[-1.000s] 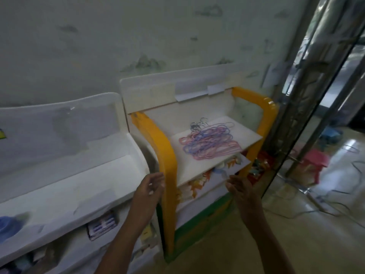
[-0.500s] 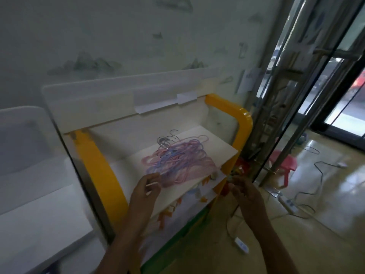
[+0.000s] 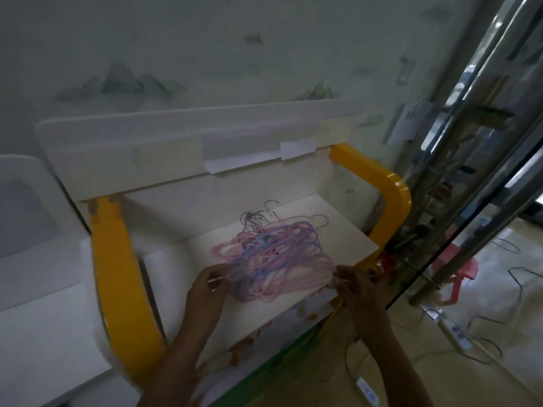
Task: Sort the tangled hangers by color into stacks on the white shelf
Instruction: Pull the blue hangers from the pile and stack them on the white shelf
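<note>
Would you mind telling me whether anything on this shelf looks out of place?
Yes: the pink and blue plastic-coated hangers lie in one tangled, mixed heap on the white shelf board, with their metal hooks bunched at the back, unsorted.

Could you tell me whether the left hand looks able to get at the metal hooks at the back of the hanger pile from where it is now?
Probably yes. The left hand is at the near-left edge of the hanger pile, and the metal hooks lie uncovered on the white shelf, with nothing standing between.
</note>
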Demonstrator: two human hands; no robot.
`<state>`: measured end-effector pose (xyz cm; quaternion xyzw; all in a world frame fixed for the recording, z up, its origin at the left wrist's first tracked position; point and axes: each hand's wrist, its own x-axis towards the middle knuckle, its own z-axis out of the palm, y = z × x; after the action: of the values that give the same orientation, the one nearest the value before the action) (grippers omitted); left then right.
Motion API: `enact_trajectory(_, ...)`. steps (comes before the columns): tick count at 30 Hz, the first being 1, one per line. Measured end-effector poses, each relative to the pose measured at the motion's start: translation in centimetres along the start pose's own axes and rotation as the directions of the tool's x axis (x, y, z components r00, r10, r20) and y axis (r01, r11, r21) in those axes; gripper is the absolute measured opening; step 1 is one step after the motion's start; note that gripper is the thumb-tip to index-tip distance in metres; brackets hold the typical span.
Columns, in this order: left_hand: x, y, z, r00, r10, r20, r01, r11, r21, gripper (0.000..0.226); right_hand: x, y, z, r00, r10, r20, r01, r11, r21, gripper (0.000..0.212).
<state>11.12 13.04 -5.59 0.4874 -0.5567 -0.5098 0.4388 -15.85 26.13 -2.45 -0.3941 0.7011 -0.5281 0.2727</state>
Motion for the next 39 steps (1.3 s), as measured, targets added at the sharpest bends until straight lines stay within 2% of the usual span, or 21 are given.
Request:
enact_trajectory(4, 1.0, -1.7, 0.7, 0.992, -0.092, -0.088, 0.097, 0.994, 0.050, 0.024, 3.3, 0.9, 0.8, 0.996, -0.009, 0.084, 0.009, 1.000, -0.003, 0.021)
enact_trajectory(7, 1.3, -2.6, 1.5, 0.975, -0.155, -0.161, 0.170, 0.982, 0.084, 0.023, 5.9, 1.5, 1.2, 0.983, -0.023, 0.181, 0.029, 0.999, -0.031, 0.024)
enact_trajectory(10, 1.1, -3.2, 2.6, 0.962, -0.150, -0.229, 0.181, 0.976, 0.122, 0.024, 8.6, 1.6, 1.3, 0.971, -0.049, 0.236, 0.062, 0.997, -0.048, 0.022)
enact_trajectory(15, 1.6, -3.7, 4.4, 0.905, -0.221, -0.365, 0.254, 0.966, 0.047, 0.031, 12.3, 1.8, 1.4, 0.940, -0.096, 0.326, 0.106, 0.994, -0.011, 0.023)
enact_trajectory(17, 1.7, -3.5, 5.1, 0.881, -0.236, -0.411, 0.267, 0.963, 0.020, 0.027, 13.5, 2.1, 1.4, 0.926, -0.099, 0.364, 0.109, 0.994, -0.007, 0.022)
enact_trajectory(19, 1.9, -3.4, 5.6, 0.864, -0.228, -0.449, 0.275, 0.961, 0.040, 0.023, 14.6, 2.5, 1.3, 0.916, -0.111, 0.386, 0.121, 0.993, -0.001, 0.021)
enact_trajectory(23, 1.5, -2.9, 6.1, 0.847, -0.143, -0.513, 0.287, 0.934, 0.213, 0.023, 16.5, 3.7, 0.8, 0.898, -0.118, 0.423, 0.126, 0.992, 0.007, 0.024)
enact_trajectory(27, 0.5, -1.9, 7.0, 0.812, -0.059, -0.581, 0.302, 0.894, 0.332, 0.012, 17.8, 4.5, 0.2, 0.897, -0.119, 0.427, 0.120, 0.992, 0.026, 0.023)
enact_trajectory(28, 0.4, -1.6, 7.1, 0.806, -0.069, -0.588, 0.294, 0.908, 0.297, 0.009, 18.0, 4.6, -0.1, 0.895, -0.124, 0.429, 0.124, 0.992, 0.029, 0.023)
enact_trajectory(29, 0.3, -1.2, 7.2, 0.798, -0.118, -0.591, 0.282, 0.940, 0.193, 0.007, 18.3, 4.6, -0.3, 0.894, -0.128, 0.430, 0.128, 0.991, 0.030, 0.023)
enact_trajectory(30, 0.3, -0.6, 7.5, 0.793, -0.181, -0.582, 0.253, 0.966, 0.044, 0.006, 18.5, 4.6, -0.6, 0.892, -0.133, 0.431, 0.133, 0.991, 0.031, 0.023)
enact_trajectory(32, 0.1, 0.9, 8.1, 0.788, -0.278, -0.550, 0.184, 0.958, -0.220, 0.006, 19.0, 4.5, -1.1, 0.891, -0.141, 0.431, 0.143, 0.989, 0.028, 0.022)
enact_trajectory(34, 0.0, 2.0, 8.5, 0.798, -0.273, -0.538, 0.129, 0.948, -0.290, 0.007, 19.4, 4.4, -1.5, 0.891, -0.148, 0.430, 0.151, 0.988, 0.026, 0.023)
enact_trajectory(39, -0.2, 2.5, 8.2, 0.784, -0.223, -0.579, 0.062, 0.957, -0.285, 0.012, 20.3, 4.5, -1.9, 0.893, -0.139, 0.427, 0.156, 0.988, -0.006, 0.021)
